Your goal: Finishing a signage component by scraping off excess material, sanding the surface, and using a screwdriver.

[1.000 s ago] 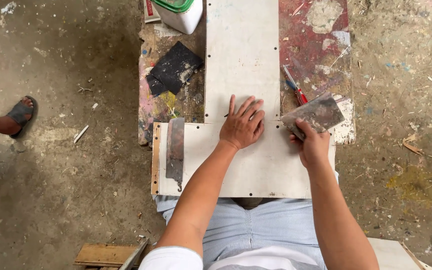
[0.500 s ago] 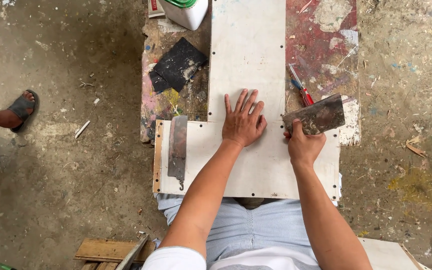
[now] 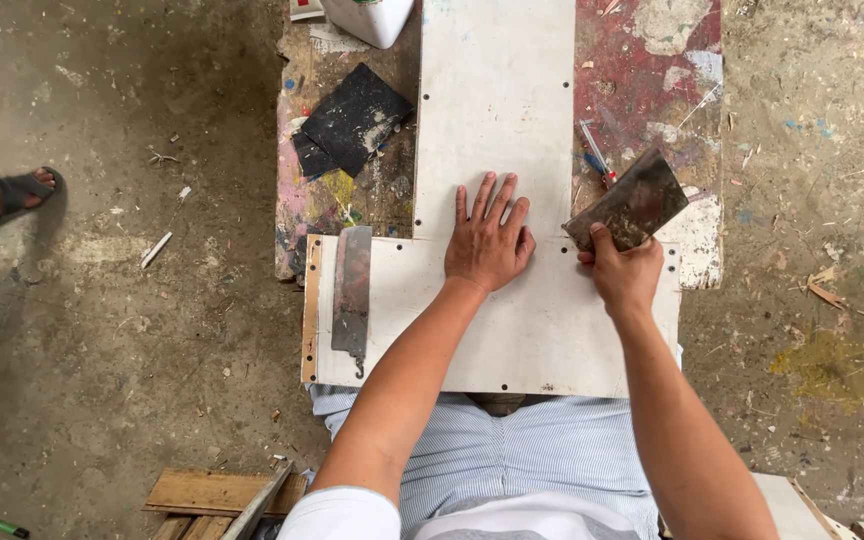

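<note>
My left hand (image 3: 488, 238) lies flat, fingers spread, on a white T-shaped board (image 3: 497, 100) where its long stem meets the wide crossbar. My right hand (image 3: 623, 272) grips a dark, stained putty scraper blade (image 3: 628, 202) at the board's right inner corner, its edge resting on the white surface. A second metal scraper blade (image 3: 352, 295) lies flat on the left end of the crossbar, untouched.
The board rests on a paint-smeared low table (image 3: 652, 80). Black sandpaper sheets (image 3: 352, 120), a white plastic container (image 3: 372, 15) and a red-handled tool (image 3: 597, 160) sit on it. Another person's sandalled foot (image 3: 2, 195) is at far left. Wood scraps (image 3: 217, 492) lie near my knees.
Both hands stay in the same place on the board. My right hand tilted the scraper blade slightly more upright at the corner.
</note>
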